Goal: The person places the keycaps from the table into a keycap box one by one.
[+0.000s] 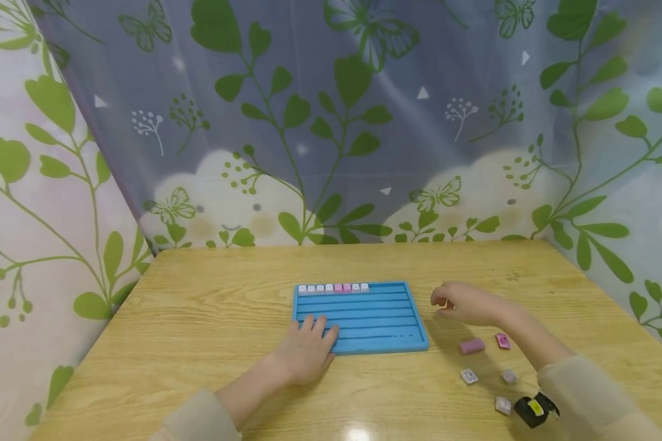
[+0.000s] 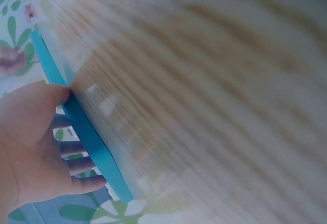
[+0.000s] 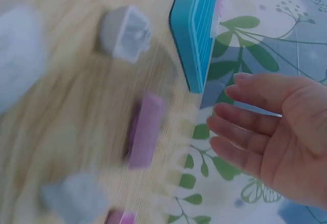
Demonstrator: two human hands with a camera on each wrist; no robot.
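A blue ridged tray (image 1: 364, 321) lies on the table, with several white and two pink keycaps (image 1: 333, 288) lined up in its back row. My left hand (image 1: 309, 352) rests spread on the tray's front left corner; in the left wrist view its thumb (image 2: 60, 94) touches the front wall. To the right of the tray, my right hand (image 1: 471, 303) hovers with loosely curled fingers and holds nothing. Nearest below it are a long pink keycap (image 1: 472, 346) and a small bright pink keycap (image 1: 503, 341). The right wrist view shows the empty palm (image 3: 301, 142).
Loose pale keycaps lie nearer the front right, one (image 1: 469, 376) left of another (image 1: 509, 376) and a third (image 1: 503, 405) beside a black object with a yellow label (image 1: 536, 409). A leaf-patterned curtain (image 1: 331, 122) stands behind the wooden table (image 1: 215, 294).
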